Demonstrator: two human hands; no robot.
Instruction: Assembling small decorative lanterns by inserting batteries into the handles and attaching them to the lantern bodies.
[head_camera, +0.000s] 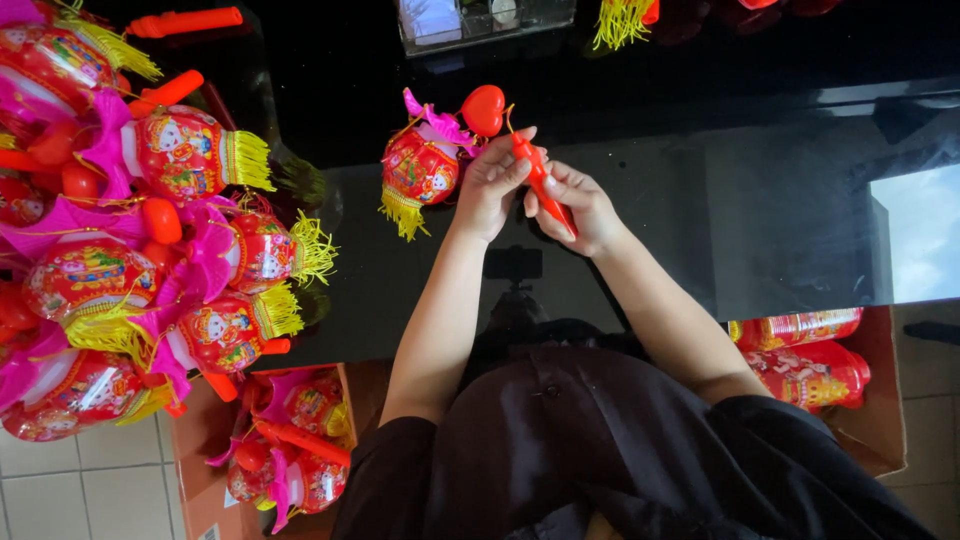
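Lantern (421, 168) lies on the dark table (780, 220) at ten o'clock from the hands; with left hand (492, 180) and right hand (578, 207) both pinching its orange handle (541, 183), a steady grip seems wise.

Glossy black table (780, 200) fills the centre, mirror-like; bright sky reflection at 3 o'clock. Pale tiled floor (80, 480) at 8 o'clock and at 4 o'clock. Clear plastic box (480, 20) on the table at 12 o'clock. Cardboard boxes (885, 400) below the table's edge.
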